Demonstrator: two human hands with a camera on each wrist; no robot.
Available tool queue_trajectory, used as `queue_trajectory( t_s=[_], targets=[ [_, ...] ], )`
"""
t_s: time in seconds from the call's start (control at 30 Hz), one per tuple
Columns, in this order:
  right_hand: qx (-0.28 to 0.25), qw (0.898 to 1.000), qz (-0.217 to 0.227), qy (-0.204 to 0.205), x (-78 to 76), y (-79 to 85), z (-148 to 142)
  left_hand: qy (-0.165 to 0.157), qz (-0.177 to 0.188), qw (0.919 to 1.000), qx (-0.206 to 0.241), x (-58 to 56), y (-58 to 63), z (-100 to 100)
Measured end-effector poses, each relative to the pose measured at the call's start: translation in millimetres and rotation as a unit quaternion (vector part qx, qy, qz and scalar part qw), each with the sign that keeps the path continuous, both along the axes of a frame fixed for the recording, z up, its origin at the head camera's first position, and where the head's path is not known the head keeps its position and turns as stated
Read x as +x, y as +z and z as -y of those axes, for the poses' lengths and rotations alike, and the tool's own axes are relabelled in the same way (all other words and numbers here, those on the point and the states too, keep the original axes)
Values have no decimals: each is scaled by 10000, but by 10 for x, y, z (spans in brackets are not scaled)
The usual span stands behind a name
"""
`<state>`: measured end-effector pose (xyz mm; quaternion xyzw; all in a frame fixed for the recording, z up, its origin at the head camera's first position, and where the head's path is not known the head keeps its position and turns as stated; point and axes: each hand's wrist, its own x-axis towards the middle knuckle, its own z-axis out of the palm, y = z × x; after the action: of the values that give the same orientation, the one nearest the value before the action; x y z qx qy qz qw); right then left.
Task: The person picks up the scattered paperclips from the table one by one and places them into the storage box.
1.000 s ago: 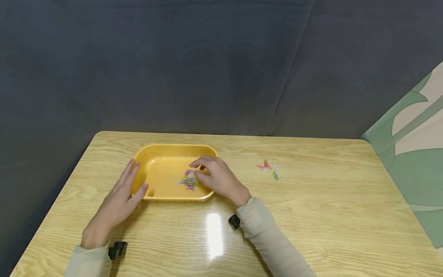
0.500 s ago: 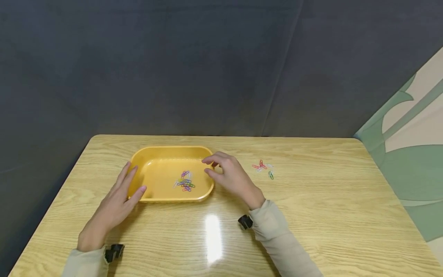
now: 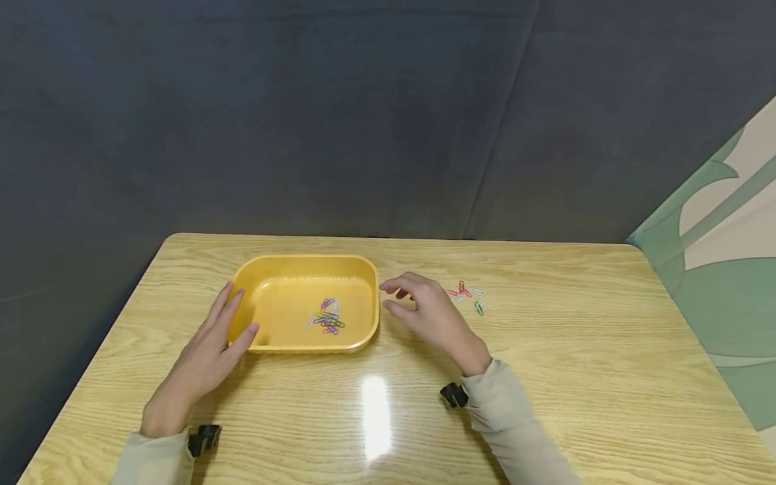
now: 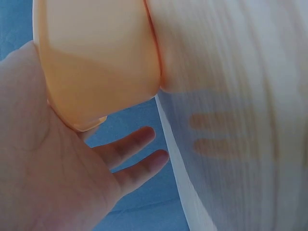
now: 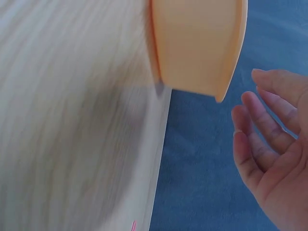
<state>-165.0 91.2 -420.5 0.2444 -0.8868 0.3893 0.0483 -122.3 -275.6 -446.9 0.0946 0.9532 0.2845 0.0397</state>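
Observation:
A yellow plastic tray stands on the left half of the table, and a small heap of coloured paper clips lies on its floor. My left hand rests at the tray's left end; the left wrist view shows that hand against the rim, with two fingers stretched out below the wall. Just off the tray's right end is my right hand, its fingers loosely bent and thumb apart. Nothing shows between those fingers in the right wrist view, where the hand is clear of the tray wall.
Several loose paper clips, red, white and green, lie on the wooden table right of the tray. A dark cloth hangs behind the table's far edge. A green and beige patterned surface is at the right.
My right hand has moved right, from above the paper clips inside the tray to outside its right end. The left hand has stayed at the tray's left end.

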Motion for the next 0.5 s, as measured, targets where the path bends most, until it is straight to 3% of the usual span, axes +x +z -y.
queue_trajectory(
  t_s=[0.5],
  targets=[
    [314, 9993, 34, -200, 32, -46, -302, 13, 14, 10000, 69, -2, 10, -14]
  ],
)
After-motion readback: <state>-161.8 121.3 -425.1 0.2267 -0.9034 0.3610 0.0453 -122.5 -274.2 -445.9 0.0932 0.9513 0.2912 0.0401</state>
